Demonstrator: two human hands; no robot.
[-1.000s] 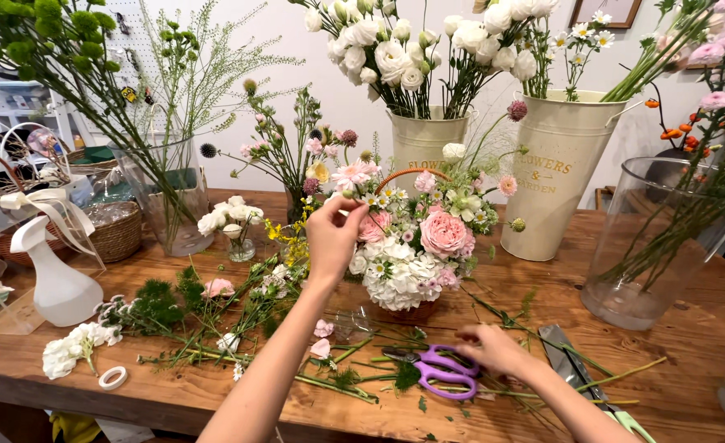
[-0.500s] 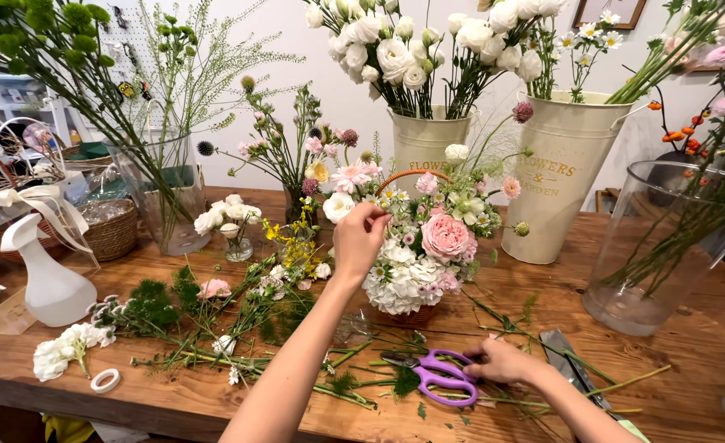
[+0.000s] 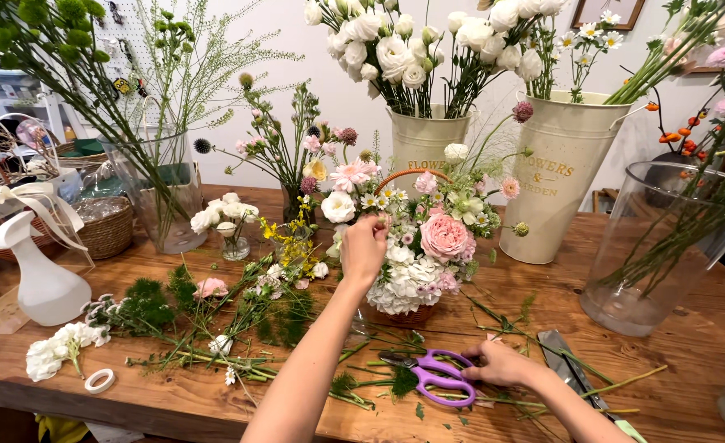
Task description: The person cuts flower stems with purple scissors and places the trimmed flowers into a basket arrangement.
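I see a basket arrangement [image 3: 416, 271] standing upright near the middle of the wooden table: white hydrangea low in front, one big pink bloom at its right, small daisies and pale stems rising above, an orange handle arching behind. Purple-handled scissors [image 3: 432, 376] lie flat near the table's front edge, blades pointing left.

Left arm runs up from bottom centre of the frame, bare forearm angled up and right toward mid-frame. Left hand [image 3: 365, 248] raised at centre, back of hand toward camera, fingers [image 3: 376, 223] curled and pinched together at the top, wrist slightly bent. Right arm enters from lower right corner, forearm low and nearly flat. Right hand [image 3: 500, 363] at lower centre-right, palm down, fingers [image 3: 471, 371] pointing left, loosely bent.
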